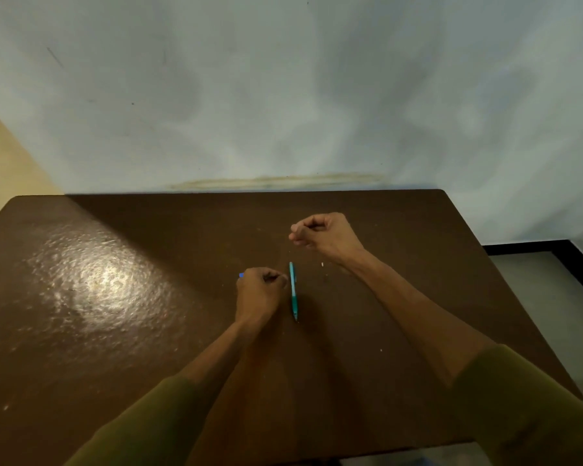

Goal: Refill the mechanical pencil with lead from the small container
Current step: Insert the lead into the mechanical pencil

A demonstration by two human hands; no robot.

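A teal mechanical pencil (293,290) lies on the brown table (115,297), lengthwise away from me, tip toward me. My left hand (258,292) rests just left of the pencil, closed in a fist around a small blue lead container (241,275); only a blue corner shows at the hand's left side. My right hand (320,233) hovers beyond and to the right of the pencil, fingertips pinched together and pointing left. Anything as thin as a lead between those fingertips is too small to see. A tiny white piece (322,264) lies on the table right of the pencil's far end.
The table's far edge meets a pale blue-grey wall (283,95). Its right edge (519,297) drops to a grey floor. A bright glare patch lies on the left half of the table. A white speck (381,350) sits near my right forearm.
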